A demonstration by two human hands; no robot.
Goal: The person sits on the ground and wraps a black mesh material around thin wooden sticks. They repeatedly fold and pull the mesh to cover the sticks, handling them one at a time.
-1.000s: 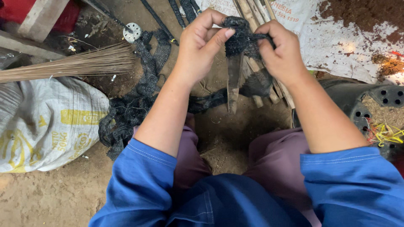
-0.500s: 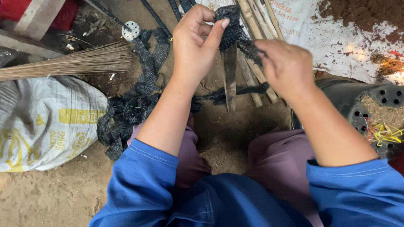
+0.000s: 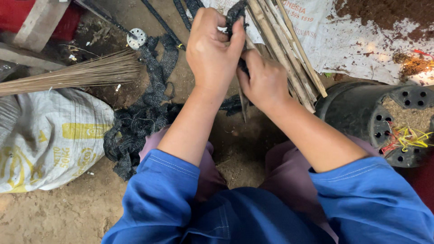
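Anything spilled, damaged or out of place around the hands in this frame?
Brown soil lies scattered across the white sheet at upper right, which looks stained and worn. Black netting strips sprawl loosely over the dirt floor. The left hand and right hand grip a netting piece against bamboo sticks; nothing there looks broken.

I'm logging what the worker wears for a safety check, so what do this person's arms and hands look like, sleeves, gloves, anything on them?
Both hands are bare: no gloves, rings or watch show on the left hand or the right hand. The forearms are bare too. Blue sleeves with visible seam stitching are pushed up to about the elbows on both arms.
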